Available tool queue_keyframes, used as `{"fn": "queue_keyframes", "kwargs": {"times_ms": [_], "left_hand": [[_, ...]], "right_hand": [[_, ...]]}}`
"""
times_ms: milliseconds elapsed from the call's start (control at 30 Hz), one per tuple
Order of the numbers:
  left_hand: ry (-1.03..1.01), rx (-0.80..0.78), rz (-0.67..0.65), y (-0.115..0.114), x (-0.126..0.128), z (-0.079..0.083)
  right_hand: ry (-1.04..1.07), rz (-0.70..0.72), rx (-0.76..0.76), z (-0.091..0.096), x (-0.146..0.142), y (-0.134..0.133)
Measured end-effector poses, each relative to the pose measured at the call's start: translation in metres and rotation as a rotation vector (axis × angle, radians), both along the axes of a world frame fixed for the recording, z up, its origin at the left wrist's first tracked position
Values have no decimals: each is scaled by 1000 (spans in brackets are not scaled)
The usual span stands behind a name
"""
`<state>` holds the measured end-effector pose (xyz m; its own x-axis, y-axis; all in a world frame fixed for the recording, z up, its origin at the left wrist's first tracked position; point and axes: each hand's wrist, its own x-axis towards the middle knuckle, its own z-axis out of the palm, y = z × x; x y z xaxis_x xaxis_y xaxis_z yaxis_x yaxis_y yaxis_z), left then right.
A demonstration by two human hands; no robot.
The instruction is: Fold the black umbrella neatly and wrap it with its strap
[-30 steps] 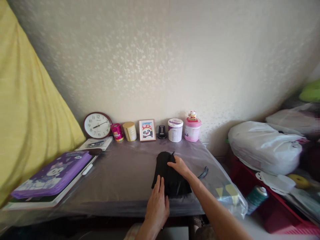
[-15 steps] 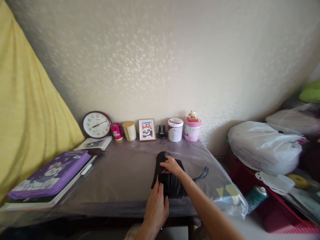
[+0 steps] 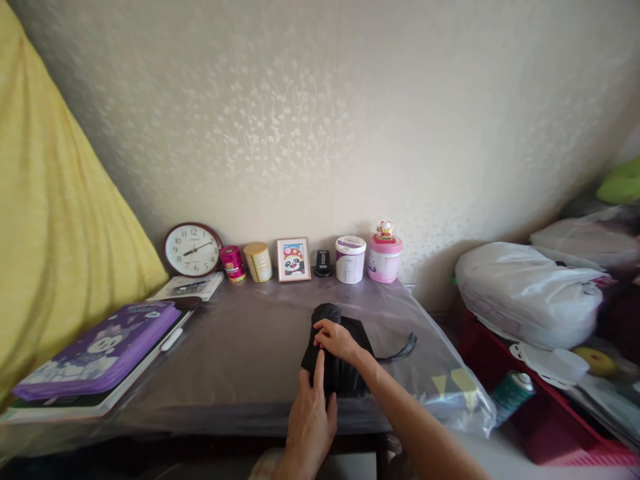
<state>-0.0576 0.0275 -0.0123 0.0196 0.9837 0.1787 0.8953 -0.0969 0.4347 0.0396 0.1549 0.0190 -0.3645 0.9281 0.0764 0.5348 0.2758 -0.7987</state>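
A black cloth bundle with a strap lies near the front edge of the table. Its left part is a thick roll with a rounded far end, and a flatter flap spreads out to the right. My left hand is at the near left side of the roll, index finger stretched along it and the thumb on the near end, gripping the cloth. Across the top of the roll, my right hand presses with bent fingers on the cloth. The thin dark strap trails right from the flap. The underside of the bundle is hidden.
Clear plastic sheeting covers the table. Along the wall stand a clock, tins, a picture frame and tubs. A purple folder lies left. To the right are a red bin, a spray can and a white bag.
My right hand has shifted slightly left and nearer over the roll. The cloth between my hands now lies more tightly rolled, and my left index finger has straightened along it.
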Motion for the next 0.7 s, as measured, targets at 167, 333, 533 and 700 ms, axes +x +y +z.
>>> {"fn": "queue_keyframes", "kwargs": {"times_ms": [167,333,533,700], "left_hand": [[172,-12,11,0,-4,1],[212,-30,28,1,-6,2],[211,-26,27,3,-5,2],[194,-33,30,4,-5,0]], "right_hand": [[-46,79,202,8,8,-15],[-118,225,506,3,24,-24],[-271,136,527,-23,27,14],[-318,-128,488,-13,18,31]]}}
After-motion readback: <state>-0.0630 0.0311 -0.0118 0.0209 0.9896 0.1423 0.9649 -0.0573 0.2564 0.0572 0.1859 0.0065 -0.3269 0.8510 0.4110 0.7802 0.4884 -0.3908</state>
